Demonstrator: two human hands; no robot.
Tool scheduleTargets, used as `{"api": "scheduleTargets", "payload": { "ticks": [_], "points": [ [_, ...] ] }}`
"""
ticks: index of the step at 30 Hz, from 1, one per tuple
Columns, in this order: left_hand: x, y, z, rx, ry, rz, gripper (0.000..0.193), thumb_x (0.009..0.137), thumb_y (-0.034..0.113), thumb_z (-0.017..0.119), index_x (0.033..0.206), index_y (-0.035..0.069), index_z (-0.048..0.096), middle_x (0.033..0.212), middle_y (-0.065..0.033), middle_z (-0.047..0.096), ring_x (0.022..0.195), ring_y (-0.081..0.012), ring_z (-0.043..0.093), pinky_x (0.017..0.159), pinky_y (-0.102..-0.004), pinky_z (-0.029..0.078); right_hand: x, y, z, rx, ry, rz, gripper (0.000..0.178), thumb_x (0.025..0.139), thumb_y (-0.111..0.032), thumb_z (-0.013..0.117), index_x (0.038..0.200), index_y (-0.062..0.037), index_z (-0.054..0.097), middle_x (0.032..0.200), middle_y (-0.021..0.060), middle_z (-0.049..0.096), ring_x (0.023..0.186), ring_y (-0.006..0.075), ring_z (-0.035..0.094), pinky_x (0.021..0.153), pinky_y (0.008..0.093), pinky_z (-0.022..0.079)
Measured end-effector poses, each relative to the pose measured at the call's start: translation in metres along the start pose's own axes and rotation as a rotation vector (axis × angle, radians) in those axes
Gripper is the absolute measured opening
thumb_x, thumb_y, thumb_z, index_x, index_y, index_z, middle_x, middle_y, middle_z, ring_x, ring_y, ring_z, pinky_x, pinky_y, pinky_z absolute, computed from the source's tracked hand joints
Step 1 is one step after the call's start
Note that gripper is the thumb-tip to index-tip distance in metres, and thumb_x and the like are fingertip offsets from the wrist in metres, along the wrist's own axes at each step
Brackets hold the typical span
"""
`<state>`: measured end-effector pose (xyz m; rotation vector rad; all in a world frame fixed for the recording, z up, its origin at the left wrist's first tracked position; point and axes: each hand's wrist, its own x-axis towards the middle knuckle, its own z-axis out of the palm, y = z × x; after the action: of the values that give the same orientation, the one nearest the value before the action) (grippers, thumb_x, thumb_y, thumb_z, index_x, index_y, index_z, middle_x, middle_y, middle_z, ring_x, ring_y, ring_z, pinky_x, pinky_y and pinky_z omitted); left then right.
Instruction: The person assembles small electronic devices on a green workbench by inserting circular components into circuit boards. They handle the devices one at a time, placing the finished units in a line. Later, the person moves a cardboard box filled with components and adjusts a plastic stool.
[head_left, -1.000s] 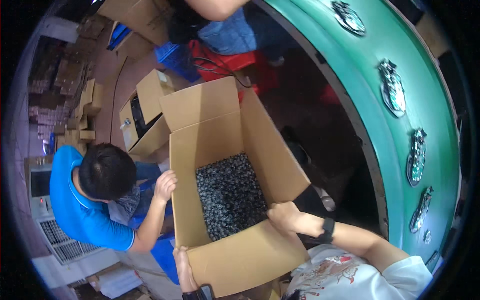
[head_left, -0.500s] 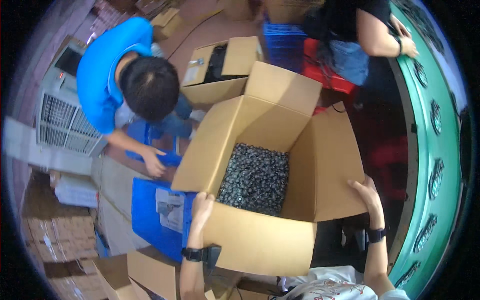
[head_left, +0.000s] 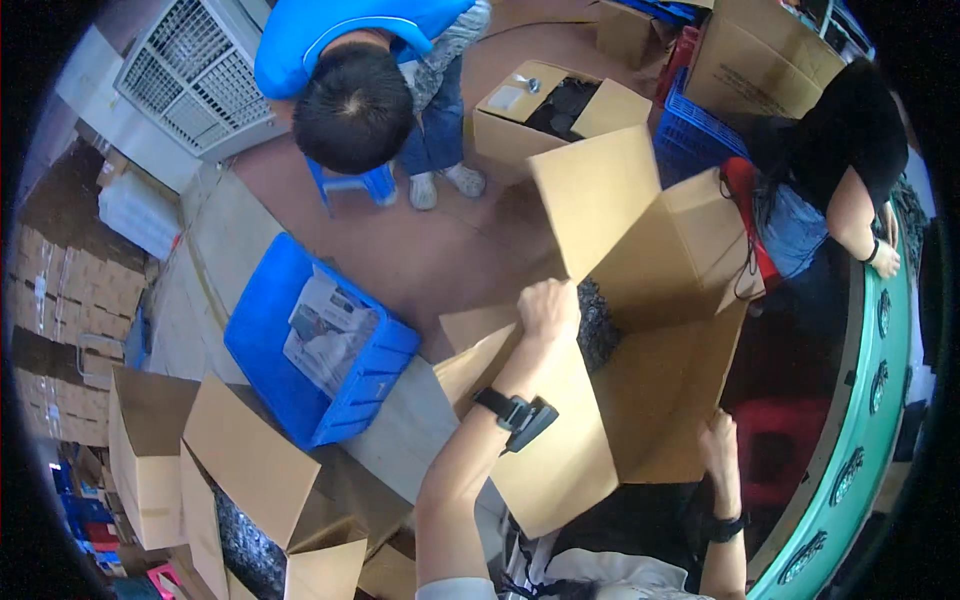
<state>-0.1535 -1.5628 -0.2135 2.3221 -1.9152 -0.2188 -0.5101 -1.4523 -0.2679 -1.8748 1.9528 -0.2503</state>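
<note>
In front of me stands a large open cardboard box, turned at an angle with its flaps up and out. Part of a heap of small, dark, shiny pieces shows inside; a flap and my arm hide the rest. My left hand is closed on the box's left edge, by the near flap. Lower down on the right, my right hand is closed at the box's right edge. Both wrists carry dark bands.
A blue crate with printed paper inside lies to the left. Other open boxes stand at the lower left. A co-worker in blue bends over a stool; another person is beside the green conveyor on the right.
The box has turned and shifted right, and my left hand has moved up and right along with it. More of the floor and the blue crate shows. The co-worker in blue appears farther up.
</note>
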Motion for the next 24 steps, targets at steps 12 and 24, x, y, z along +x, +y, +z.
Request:
{"api": "scheduleTargets", "payload": {
  "ticks": [12, 24],
  "points": [
    [-0.043, -0.025, 0.092, 0.163, -0.017, -0.008, 0.046, 0.091, 0.018, 0.057, 0.136, 0.011, 0.059, 0.062, -0.0017, 0.069, 0.056, -0.0163, 0.069, 0.051, -0.0332, 0.051, -0.071, -0.006, 0.054, 1.103, -0.552, 0.748, 0.044, 0.092, -0.008, 0.059, 0.131, 0.0039, 0.046, 0.112, 0.0166, 0.064, 0.088, 0.0299, 0.07, 0.058, 0.0435, 0.064],
    [0.033, -0.062, 0.076, 0.18, 0.316, 0.125, 0.039, 0.094, 0.012, 0.052, 0.133, 0.013, 0.059, 0.102, -0.0137, 0.068, 0.098, -0.0299, 0.065, 0.082, -0.0466, 0.045, 0.0, -0.034, 0.017, 1.206, -0.551, 0.706, 0.048, 0.091, -0.006, 0.062, 0.137, 0.0001, 0.047, 0.121, 0.0162, 0.063, 0.097, 0.0298, 0.07, 0.063, 0.0406, 0.064]
  ]
}}
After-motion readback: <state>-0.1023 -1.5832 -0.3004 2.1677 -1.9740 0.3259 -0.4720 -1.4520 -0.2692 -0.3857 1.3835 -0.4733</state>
